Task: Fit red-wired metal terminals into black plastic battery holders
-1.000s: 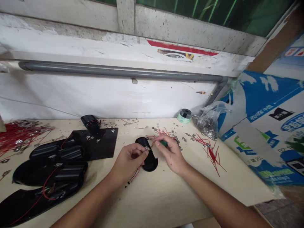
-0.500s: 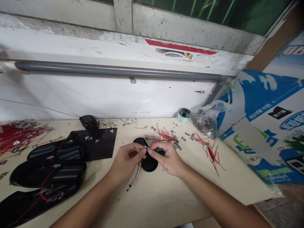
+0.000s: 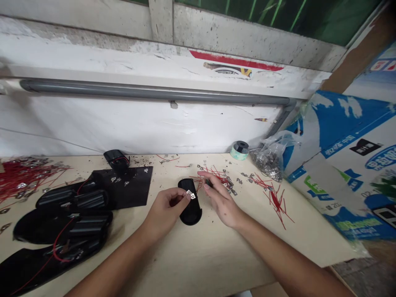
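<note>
My left hand [image 3: 168,204] pinches a small shiny metal contact plate [image 3: 191,194] between thumb and forefinger. The plate is held above a black plastic case [image 3: 191,212], a rounded shell lying on the table. To the right of the case is my right hand [image 3: 222,202], open, its fingers stretched out and its thumb apart from them. A small dark patch shows between that thumb and forefinger; I cannot make out what it is. Behind the right hand lies a pile of red wires with metal contacts [image 3: 230,183].
Black cases with red wires [image 3: 89,225] lie at the left, near a black sheet [image 3: 133,189]. A larger heap of red wires [image 3: 24,177] is further left. A tape roll [image 3: 239,152], a plastic bag of metal parts [image 3: 269,161] and loose red wires [image 3: 276,202] are at the right.
My right hand has let go of the metal plate, opened and drawn away to the right. The left hand keeps the plate. The thin wires hanging below the left hand no longer show.
</note>
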The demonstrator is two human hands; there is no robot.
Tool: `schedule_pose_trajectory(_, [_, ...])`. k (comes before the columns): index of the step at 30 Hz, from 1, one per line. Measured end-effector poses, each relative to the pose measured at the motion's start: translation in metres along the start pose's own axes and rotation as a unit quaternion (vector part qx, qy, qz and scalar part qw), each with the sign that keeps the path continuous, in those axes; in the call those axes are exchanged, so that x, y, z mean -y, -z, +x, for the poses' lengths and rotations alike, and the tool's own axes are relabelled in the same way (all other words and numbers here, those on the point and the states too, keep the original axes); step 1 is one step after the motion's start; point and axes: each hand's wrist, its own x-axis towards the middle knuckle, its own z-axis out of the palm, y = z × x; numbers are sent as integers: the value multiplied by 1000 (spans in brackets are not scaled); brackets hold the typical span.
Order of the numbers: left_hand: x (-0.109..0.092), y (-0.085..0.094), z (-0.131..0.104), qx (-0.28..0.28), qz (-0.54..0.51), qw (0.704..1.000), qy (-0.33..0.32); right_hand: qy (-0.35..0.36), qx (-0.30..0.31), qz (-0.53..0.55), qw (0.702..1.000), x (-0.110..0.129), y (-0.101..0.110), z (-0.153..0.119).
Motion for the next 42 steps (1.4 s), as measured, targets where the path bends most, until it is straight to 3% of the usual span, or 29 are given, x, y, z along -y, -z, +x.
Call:
schedule_pose_trajectory(3, [2,0,0,6,6,1000,-10,-24,12,53,998,4,0,1])
schedule_pose_trajectory(7, [5,0,1,8,6,1000,-17,-29,28,44,998,13,-4,3])
schedule_pose_trajectory(14, [3,-1,2,14,8,1000,-11,-35,-29,70,996,14,-9,5])
schedule_pose_trajectory(22, [4,-1,1,37,-21,999,-7,-49,54,52,996,16,-10,2])
schedule_pose_trajectory(32, [2,2,2,10,-38,999,13,-61,114,71,989,19,-8,4])
schedule_pose_trajectory(39, [1,1,2,33,-3,999,-7,-65,90,82,990,14,-7,4])
schedule_pose_trajectory(42, [1,0,1,19,0,1000,4,-68,61,91,992,13,-7,5])
